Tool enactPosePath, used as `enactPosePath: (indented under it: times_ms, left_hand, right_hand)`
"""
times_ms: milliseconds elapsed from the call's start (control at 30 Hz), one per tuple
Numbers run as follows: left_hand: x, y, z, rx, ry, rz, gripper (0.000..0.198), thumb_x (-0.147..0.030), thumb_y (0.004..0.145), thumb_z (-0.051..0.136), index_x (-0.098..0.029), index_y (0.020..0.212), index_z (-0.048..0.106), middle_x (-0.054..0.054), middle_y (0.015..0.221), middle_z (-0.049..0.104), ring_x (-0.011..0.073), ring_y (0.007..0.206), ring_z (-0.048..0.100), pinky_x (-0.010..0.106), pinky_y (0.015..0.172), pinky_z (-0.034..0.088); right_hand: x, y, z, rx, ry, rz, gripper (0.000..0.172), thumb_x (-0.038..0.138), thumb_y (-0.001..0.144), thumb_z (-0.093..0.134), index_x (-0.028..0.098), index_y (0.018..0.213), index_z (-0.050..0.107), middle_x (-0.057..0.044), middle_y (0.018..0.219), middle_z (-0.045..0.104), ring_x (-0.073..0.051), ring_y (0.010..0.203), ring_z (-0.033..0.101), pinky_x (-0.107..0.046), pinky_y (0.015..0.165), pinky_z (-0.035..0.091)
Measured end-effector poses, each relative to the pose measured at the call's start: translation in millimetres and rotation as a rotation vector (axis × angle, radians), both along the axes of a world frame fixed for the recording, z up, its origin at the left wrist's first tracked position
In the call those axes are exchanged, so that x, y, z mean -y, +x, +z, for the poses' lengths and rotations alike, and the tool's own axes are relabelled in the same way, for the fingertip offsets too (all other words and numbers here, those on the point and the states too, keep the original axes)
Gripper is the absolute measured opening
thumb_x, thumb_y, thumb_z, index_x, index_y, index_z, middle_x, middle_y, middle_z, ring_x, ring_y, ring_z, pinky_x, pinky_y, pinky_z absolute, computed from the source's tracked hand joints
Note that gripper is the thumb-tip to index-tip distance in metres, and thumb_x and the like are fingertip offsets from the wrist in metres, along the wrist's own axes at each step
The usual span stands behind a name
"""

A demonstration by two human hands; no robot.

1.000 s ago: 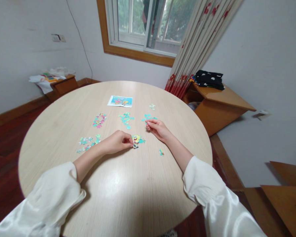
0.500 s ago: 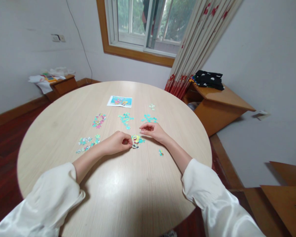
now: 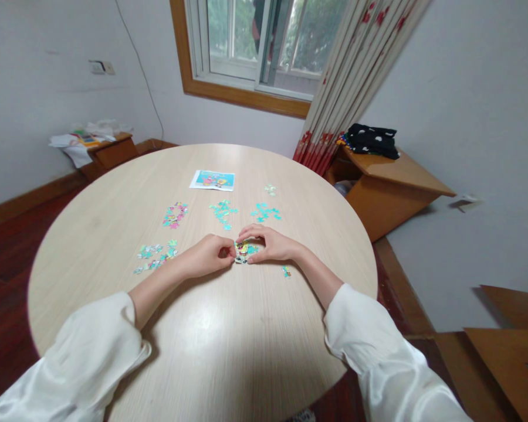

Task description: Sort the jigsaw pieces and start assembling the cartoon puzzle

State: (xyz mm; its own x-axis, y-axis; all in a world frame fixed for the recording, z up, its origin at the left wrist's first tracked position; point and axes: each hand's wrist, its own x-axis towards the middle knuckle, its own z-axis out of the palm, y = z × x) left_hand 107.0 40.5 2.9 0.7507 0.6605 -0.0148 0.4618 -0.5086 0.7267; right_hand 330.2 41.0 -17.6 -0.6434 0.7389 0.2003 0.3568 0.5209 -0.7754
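A small joined section of jigsaw puzzle (image 3: pixel 251 249), with a yellow cartoon character on turquoise, lies on the table between my hands. At its left edge, my left hand (image 3: pixel 209 255) is closed, thumb and index finger pinched on a jigsaw piece that they mostly hide. My right hand (image 3: pixel 273 243) arches over the section from the right. Its fingertips are at the upper edge and its thumb at the lower edge, with a gap between them. Below my right wrist lies a small separate clump of jigsaw pieces (image 3: pixel 286 271).
Loose jigsaw pieces lie in groups: pink and mixed (image 3: pixel 175 215), turquoise (image 3: pixel 223 213), more turquoise (image 3: pixel 266 212), pale green (image 3: pixel 270 189) and whitish-turquoise (image 3: pixel 156 257). A printed reference picture (image 3: pixel 212 180) lies at the back of the round table (image 3: pixel 211 351).
My right hand has come down and left onto the puzzle section, its fingers now covering part of the yellow character. My left hand has stayed at the left edge.
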Motion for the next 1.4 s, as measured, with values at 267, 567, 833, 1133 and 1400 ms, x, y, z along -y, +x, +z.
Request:
enactPosePath:
  times_ms: [267, 567, 833, 1133, 1400]
  left_hand:
    - [0.5, 1.4, 0.4, -0.024, 0.022, 0.011, 0.014, -0.019, 0.073, 0.048, -0.014, 0.068, 0.061, -0.002, 0.059, 0.054, 0.0106, 0.056, 0.046, 0.022, 0.058, 0.035]
    - [-0.2, 1.0, -2.1, 0.004, 0.055, 0.000, 0.013, -0.015, 0.072, 0.049, -0.015, 0.068, 0.062, -0.002, 0.062, 0.056, 0.0109, 0.058, 0.049, 0.022, 0.060, 0.038]
    - [0.4, 2.5, -4.9, 0.007, 0.085, -0.001, 0.016, -0.010, 0.071, 0.049, -0.015, 0.072, 0.064, 0.000, 0.067, 0.058, 0.0118, 0.061, 0.051, 0.023, 0.062, 0.039]
    - [3.5, 4.9, -4.1, 0.004, 0.102, 0.018, 0.013, -0.018, 0.077, 0.053, -0.015, 0.072, 0.064, 0.001, 0.068, 0.058, 0.0127, 0.062, 0.051, 0.025, 0.063, 0.039]
    - [2.6, 7.0, -8.5, -0.005, 0.107, 0.032, 0.011, -0.017, 0.076, 0.053, -0.015, 0.070, 0.063, 0.001, 0.068, 0.058, 0.0123, 0.062, 0.050, 0.025, 0.063, 0.039]
  right_hand:
    - [0.8, -1.2, 0.6, 0.084, 0.039, -0.023, 0.041, 0.028, 0.066, 0.081, 0.020, 0.104, 0.068, -0.006, 0.111, 0.058, -0.020, 0.109, 0.054, -0.041, 0.102, 0.037]
    - [0.8, -1.0, -0.3, 0.059, 0.023, -0.015, 0.039, 0.027, 0.066, 0.081, 0.020, 0.102, 0.069, -0.007, 0.110, 0.059, -0.020, 0.107, 0.055, -0.040, 0.101, 0.038]
    - [0.0, -1.4, -1.8, 0.031, 0.009, -0.004, 0.039, 0.026, 0.065, 0.082, 0.020, 0.102, 0.069, -0.007, 0.109, 0.059, -0.020, 0.107, 0.055, -0.039, 0.101, 0.038]
    - [1.5, -2.4, 1.4, 0.044, -0.007, -0.025, 0.038, 0.025, 0.065, 0.082, 0.022, 0.101, 0.070, -0.005, 0.108, 0.059, -0.019, 0.106, 0.055, -0.039, 0.101, 0.038]
    - [0.5, -1.4, -0.9, 0.036, -0.009, -0.018, 0.038, 0.026, 0.065, 0.082, 0.021, 0.100, 0.070, -0.006, 0.109, 0.058, -0.020, 0.108, 0.054, -0.040, 0.101, 0.038]
